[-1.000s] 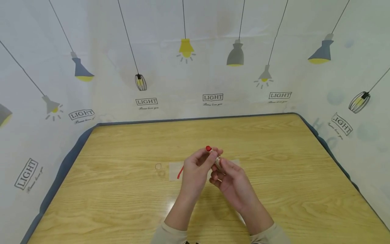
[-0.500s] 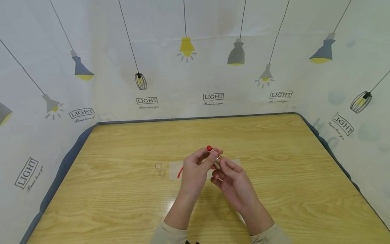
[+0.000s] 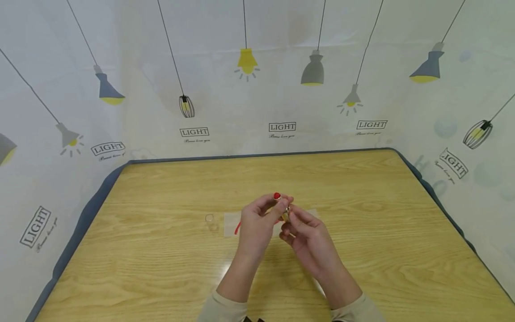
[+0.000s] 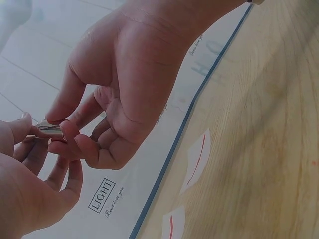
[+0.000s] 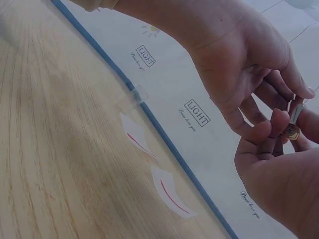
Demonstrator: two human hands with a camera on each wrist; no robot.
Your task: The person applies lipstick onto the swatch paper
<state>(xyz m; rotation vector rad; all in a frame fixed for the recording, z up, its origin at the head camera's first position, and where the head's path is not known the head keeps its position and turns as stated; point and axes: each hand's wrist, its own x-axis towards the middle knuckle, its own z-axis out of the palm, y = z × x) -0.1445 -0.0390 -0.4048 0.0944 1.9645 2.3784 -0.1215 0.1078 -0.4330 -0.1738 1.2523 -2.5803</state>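
Observation:
Both hands hold a lipstick (image 3: 277, 196) above the middle of the table, its red tip pointing up and to the left. My left hand (image 3: 259, 223) grips the upper part of the tube between thumb and fingers. Lower down, the right hand (image 3: 310, 235) pinches the shiny base with its thumb and fingertips. In the left wrist view the metallic tube (image 4: 51, 130) shows between the fingers of the two hands; the right wrist view shows its gold-coloured end (image 5: 290, 132). Fingers cover much of the tube.
Beneath the hands lie two white paper strips (image 5: 172, 193), each with a red line (image 5: 139, 144). To their left stands a small clear cap-like piece (image 3: 209, 219). The wooden table (image 3: 161, 268) is bordered by a lamp-printed backdrop (image 3: 225, 103).
The lipstick's red tip has shifted slightly to the right. Its base has turned a little in the right fingers and looks more golden. Both hands stay almost in place.

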